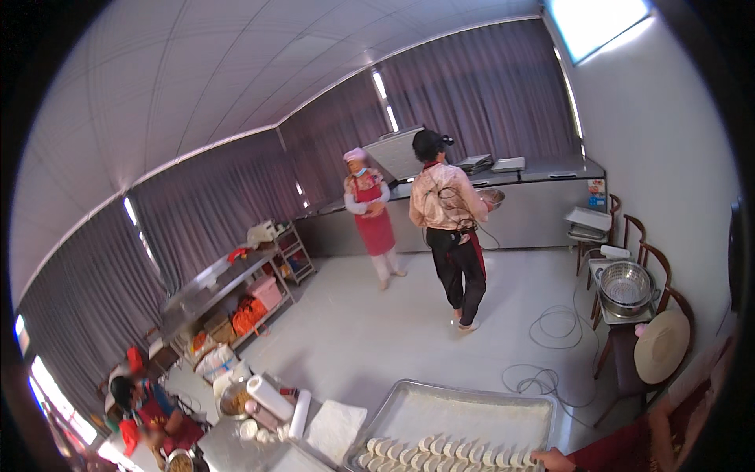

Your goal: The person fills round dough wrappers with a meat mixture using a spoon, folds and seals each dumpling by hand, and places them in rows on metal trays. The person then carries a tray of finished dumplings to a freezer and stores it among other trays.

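Neither of my hands is in view. Before me, at the bottom, lies a large metal tray (472, 407) with a whitish, floury-looking surface. Rows of pale crescent-shaped dumplings (442, 457) line its near part. Another person's hand (551, 458) reaches in from the right to the tray's near right corner. Left of the tray a white sheet or cloth (337, 426) covers part of a metal worktable (227, 439). Upon that table are a white paper roll (269, 398), a narrower white roll (300, 415), small dough pieces (263, 435) and a bowl of filling (236, 401).
A person (159, 413) sits at lower left by another filling bowl (179, 461). Two people stand near a long chest freezer (531, 218), one carrying a metal bowl (491, 199). Cables (554, 327) lie on the floor. Chairs (625, 345) along the right wall bear pans (626, 286) and a hat (662, 347).
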A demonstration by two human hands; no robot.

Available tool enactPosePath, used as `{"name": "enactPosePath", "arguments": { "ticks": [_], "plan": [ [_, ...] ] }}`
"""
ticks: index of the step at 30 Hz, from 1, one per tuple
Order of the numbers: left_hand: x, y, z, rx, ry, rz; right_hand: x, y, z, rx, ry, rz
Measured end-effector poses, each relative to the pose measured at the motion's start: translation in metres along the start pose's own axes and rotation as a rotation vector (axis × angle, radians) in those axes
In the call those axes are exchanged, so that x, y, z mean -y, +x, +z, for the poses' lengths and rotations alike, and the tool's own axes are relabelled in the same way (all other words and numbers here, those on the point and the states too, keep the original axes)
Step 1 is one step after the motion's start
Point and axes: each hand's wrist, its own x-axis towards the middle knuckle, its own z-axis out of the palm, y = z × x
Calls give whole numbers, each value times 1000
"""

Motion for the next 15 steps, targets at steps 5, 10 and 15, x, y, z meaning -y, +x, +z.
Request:
{"name": "enactPosePath", "arguments": {
  "ticks": [5,10,15],
  "plan": [
    [-43,69,11,15,43,1,41,72,-53,-630,39,81],
    [-84,148,33,5,4,68,90,153,-123,-745,-257,88],
    [-136,202,70,70,-2,279,142,254,-192,-675,-273,60]
  ]
}}
